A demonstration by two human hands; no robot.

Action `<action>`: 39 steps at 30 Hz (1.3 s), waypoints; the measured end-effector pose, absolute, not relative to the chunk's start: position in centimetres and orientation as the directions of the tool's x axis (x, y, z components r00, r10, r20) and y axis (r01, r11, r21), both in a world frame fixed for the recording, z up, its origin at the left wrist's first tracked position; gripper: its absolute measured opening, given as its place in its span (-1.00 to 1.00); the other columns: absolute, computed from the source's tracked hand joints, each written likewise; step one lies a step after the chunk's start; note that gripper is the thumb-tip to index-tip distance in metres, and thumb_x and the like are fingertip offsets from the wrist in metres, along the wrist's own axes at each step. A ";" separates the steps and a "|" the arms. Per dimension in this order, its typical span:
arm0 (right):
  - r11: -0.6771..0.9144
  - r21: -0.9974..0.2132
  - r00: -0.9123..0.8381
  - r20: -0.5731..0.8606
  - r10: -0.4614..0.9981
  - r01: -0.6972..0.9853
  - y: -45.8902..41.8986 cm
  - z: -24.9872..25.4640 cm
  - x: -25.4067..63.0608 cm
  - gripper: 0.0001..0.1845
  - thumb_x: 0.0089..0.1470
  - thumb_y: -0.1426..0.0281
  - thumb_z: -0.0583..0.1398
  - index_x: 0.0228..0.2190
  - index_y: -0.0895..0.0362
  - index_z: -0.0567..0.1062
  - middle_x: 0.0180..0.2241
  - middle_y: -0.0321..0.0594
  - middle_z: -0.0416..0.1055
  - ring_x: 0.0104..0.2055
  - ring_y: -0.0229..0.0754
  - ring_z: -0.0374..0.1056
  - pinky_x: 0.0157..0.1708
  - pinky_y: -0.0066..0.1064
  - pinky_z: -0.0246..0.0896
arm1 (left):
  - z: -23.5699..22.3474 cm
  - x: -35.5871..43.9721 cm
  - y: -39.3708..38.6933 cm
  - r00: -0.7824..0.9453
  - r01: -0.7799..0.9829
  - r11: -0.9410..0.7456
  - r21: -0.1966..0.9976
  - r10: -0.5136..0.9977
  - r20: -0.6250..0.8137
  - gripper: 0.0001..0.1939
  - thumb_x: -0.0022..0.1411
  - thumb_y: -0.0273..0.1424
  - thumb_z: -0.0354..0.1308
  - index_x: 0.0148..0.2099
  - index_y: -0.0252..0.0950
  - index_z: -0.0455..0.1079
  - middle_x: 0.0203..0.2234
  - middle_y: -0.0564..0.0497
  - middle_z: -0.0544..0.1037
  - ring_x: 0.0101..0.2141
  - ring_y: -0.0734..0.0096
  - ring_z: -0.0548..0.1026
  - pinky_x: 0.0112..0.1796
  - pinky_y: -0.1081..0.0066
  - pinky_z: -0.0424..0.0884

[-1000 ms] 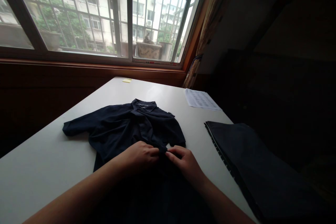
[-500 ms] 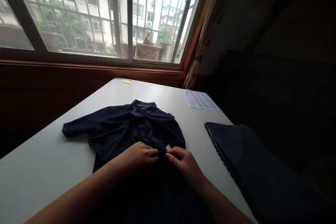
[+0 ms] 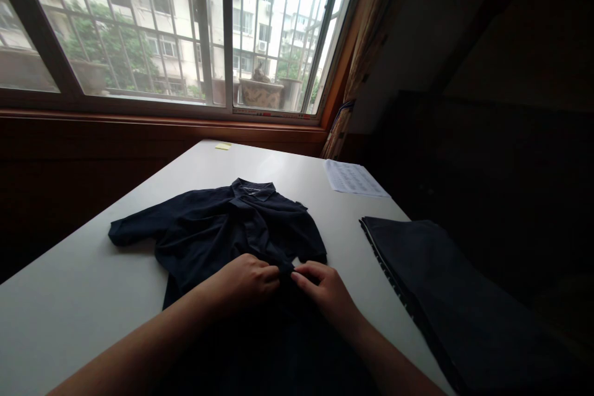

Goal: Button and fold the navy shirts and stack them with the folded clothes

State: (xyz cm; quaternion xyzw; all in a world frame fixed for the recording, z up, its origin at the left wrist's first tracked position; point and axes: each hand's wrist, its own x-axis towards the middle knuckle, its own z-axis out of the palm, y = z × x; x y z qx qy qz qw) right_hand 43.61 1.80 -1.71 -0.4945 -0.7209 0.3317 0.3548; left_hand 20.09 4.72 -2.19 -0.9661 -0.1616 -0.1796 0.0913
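The dark shirt [image 3: 204, 229] is lying spread out just beyond the grip and to its left, its collar pointing away. The right hand [image 3: 320, 281] is pinching the cloth between thumb and index fingertip; close beside it, the left hand [image 3: 253, 278] is clamping the cloth under curled fingers. The white table [image 3: 97, 303] is supporting the shirt. Right of the grip, well apart, a dark folded cloth [image 3: 427, 260] is lying; beyond the grip, printed sheets [image 3: 355, 178] are resting to the right and a yellow note [image 3: 223, 146] to the left. If the fingertips are catching only a thin edge, the shirt could be slipping loose; if the 2 hands are pulling unevenly, the folds beyond could be skewing. The left thumb is hiding behind the knuckles, and cloth nearer than the grip is merging into shadow, obscuring the hem
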 end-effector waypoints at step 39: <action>0.522 -0.717 -0.245 0.462 0.852 0.463 0.1 0.1 42.9 -0.92 0.14 0.41 0.28 -0.38 0.08 0.61 -0.44 -0.26 0.42 -0.32 -0.15 0.37 -0.26 -0.32 0.26 | -0.9 20.4 2.9 0.648 0.342 -0.940 0.012 0.245 0.721 -0.68 0.37 -0.52 0.11 -0.45 -0.25 0.17 -0.66 0.22 0.19 -0.66 0.58 0.13 -0.57 0.39 0.15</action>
